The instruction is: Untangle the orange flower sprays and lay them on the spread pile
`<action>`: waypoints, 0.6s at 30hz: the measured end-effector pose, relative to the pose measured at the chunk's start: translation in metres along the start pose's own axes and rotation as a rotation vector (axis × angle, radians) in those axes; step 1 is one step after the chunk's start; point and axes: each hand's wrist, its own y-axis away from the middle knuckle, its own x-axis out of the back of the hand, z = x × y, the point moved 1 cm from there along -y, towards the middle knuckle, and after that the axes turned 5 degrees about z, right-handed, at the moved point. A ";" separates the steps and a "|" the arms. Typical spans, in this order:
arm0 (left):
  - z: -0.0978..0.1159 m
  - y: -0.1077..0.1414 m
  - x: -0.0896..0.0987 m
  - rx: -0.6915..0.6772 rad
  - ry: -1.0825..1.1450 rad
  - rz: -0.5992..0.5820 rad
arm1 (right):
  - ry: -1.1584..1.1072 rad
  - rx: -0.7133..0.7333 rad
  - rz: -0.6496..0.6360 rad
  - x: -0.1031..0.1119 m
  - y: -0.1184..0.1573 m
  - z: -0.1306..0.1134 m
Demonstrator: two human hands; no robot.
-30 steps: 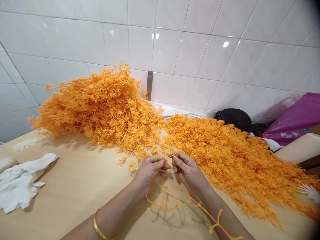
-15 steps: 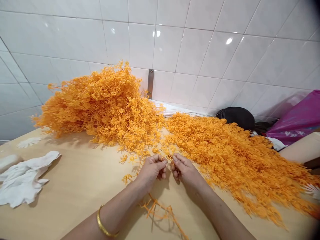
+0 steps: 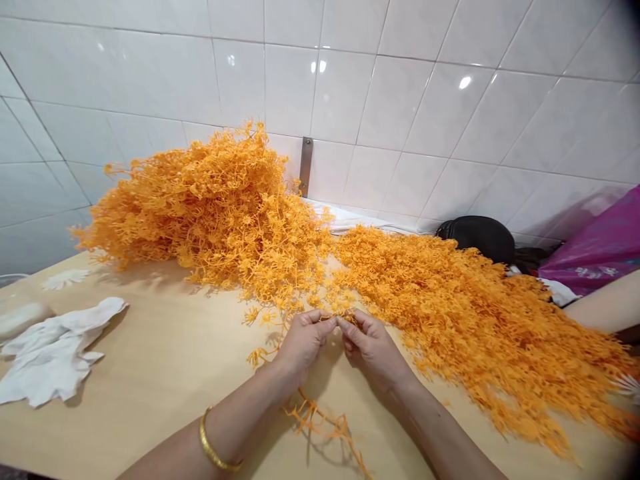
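My left hand (image 3: 306, 343) pinches a thin orange sprig (image 3: 260, 353), whose flowered end shows to the left of the fingers and whose bare stems (image 3: 327, 427) trail below the wrist. My right hand (image 3: 369, 343) is closed on the same orange strands, its thumb tip touching the left thumb. The exact spot between the fingertips is partly hidden. Behind the hands rises a tall heap of orange artificial flowers (image 3: 200, 207); a flatter spread of them (image 3: 450, 307) reaches to the right.
White crumpled cloth (image 3: 55, 347) and a pale rounded object (image 3: 23, 320) lie at the left of the table (image 3: 165, 380). A black case (image 3: 477, 237) and a purple bag (image 3: 595, 250) stand at the back right, near a person's arm (image 3: 607, 303). A tiled wall (image 3: 240, 80) is behind.
The fingertips have come together; the thumbs, apart before, now touch. The view has shifted slightly left, so the surroundings appear a little further right.
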 end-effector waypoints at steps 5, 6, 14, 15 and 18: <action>0.000 0.002 0.000 -0.014 0.003 -0.031 | 0.125 0.121 0.078 0.009 -0.007 0.001; 0.000 0.003 0.000 -0.019 0.004 -0.037 | 0.135 0.133 0.101 0.009 -0.008 0.001; -0.007 0.002 -0.003 -0.022 0.000 -0.018 | 0.136 0.193 0.406 0.011 -0.011 -0.002; -0.007 0.002 -0.002 -0.020 0.006 -0.009 | 0.101 0.199 0.488 0.018 -0.012 -0.005; -0.006 0.003 0.004 0.001 0.009 0.011 | -0.035 0.207 0.689 0.038 -0.016 -0.013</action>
